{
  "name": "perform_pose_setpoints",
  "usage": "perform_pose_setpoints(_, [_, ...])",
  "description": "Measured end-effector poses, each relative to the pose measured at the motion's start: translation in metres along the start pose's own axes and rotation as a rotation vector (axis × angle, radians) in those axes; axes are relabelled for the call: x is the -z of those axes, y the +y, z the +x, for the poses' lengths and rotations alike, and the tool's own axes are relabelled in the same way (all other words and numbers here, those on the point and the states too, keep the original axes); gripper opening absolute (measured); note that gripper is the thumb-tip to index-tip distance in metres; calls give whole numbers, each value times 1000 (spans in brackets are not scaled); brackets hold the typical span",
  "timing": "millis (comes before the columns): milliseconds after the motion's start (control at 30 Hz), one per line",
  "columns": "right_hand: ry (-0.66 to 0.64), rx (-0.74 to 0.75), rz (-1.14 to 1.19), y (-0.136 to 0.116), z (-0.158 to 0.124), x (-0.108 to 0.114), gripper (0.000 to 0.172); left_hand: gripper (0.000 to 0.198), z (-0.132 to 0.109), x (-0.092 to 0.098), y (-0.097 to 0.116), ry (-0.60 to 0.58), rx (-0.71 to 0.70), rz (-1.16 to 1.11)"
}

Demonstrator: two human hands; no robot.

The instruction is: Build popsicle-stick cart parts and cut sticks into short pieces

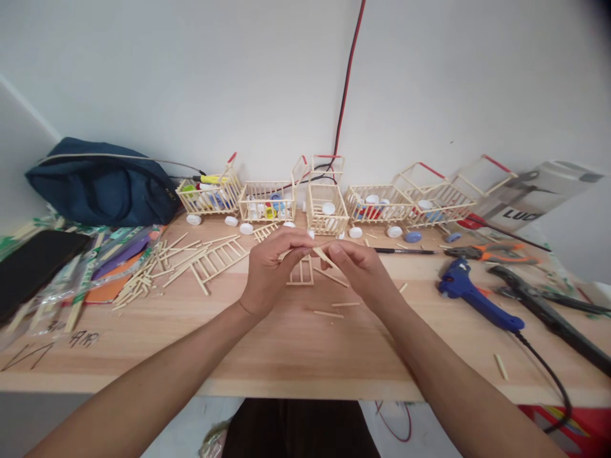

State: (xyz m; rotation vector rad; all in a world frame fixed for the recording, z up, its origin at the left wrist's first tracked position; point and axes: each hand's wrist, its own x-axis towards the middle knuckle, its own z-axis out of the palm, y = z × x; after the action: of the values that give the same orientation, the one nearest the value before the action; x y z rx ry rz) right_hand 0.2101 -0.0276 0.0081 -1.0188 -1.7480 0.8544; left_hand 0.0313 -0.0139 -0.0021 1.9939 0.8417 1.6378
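My left hand [270, 267] and my right hand [358, 267] meet over the middle of the wooden table [286, 343]. Both pinch the same thin wooden stick [323, 256] between their fingertips. Right under them lies a small ladder-like stick frame [301, 273]. A few loose sticks [329, 313] lie on the wood just in front of my hands.
Several stick-built carts [267, 202] with bottle caps line the back wall. A stick pile [157, 264] and packets lie left, by a blue bag [102, 181] and a black phone [33, 264]. A blue glue gun [470, 294], pliers [491, 253] and black cutters [544, 308] lie right.
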Motion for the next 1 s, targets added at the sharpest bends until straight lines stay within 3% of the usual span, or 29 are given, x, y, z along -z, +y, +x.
perform_pose_setpoints(200, [-42,-7,35,6,-1,3,53,8,1,0,-2,-19,-3,12])
perform_pose_setpoints(400, [-25,-48,78,11,0,1,38,10,3,1,-4,-50,66,29])
perform_pose_setpoints(767, [48,-107,15,22,2,-2,21,10,2,-4,-7,-68,344,-111])
perform_pose_setpoints(1000, [32,-95,-55,21,2,0,22,21,2,-6,-10,-53,526,-283])
